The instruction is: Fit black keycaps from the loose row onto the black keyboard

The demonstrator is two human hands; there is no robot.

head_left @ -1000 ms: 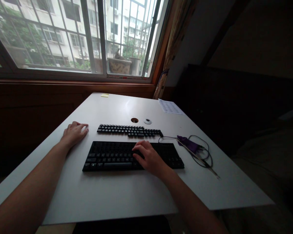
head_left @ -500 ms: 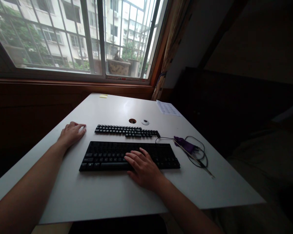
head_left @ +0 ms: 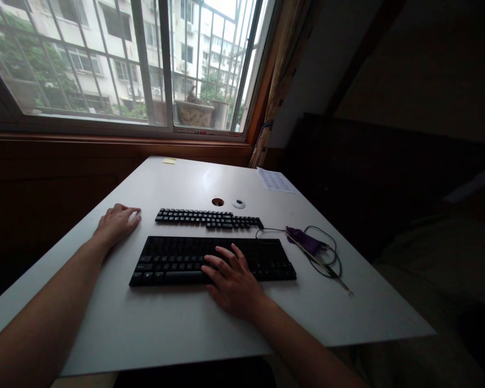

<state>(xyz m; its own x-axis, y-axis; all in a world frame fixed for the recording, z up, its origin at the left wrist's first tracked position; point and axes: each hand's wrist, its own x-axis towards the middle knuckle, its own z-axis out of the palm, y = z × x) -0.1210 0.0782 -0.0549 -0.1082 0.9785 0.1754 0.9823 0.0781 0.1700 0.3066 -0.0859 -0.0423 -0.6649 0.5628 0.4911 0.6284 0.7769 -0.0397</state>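
Observation:
A black keyboard [head_left: 173,264] lies flat near the front of the white table. Over its middle rests my right hand [head_left: 232,280], fingers spread and stretched across the keys; nothing is gripped in it. Several loose black keycaps [head_left: 194,216] stand in rows just behind the keyboard. On the bare tabletop left of those rows lies my left hand [head_left: 116,225], its fingers loosely extended with nothing held. The keyboard's back rows look darker and flatter than the keys at its front left. My right hand hides part of the lower rows.
To the right lie a purple cloth [head_left: 305,240], a looped black cable [head_left: 336,253] and a thin stick [head_left: 327,270]. Behind the keycaps are a round hole [head_left: 217,202] and a white ring [head_left: 238,203]. Papers [head_left: 275,180] and a yellow note [head_left: 169,161] lie farther back.
My right hand's fingers have spread wider and shifted slightly left over the keyboard. The left hand stays in place, and the view has moved a little.

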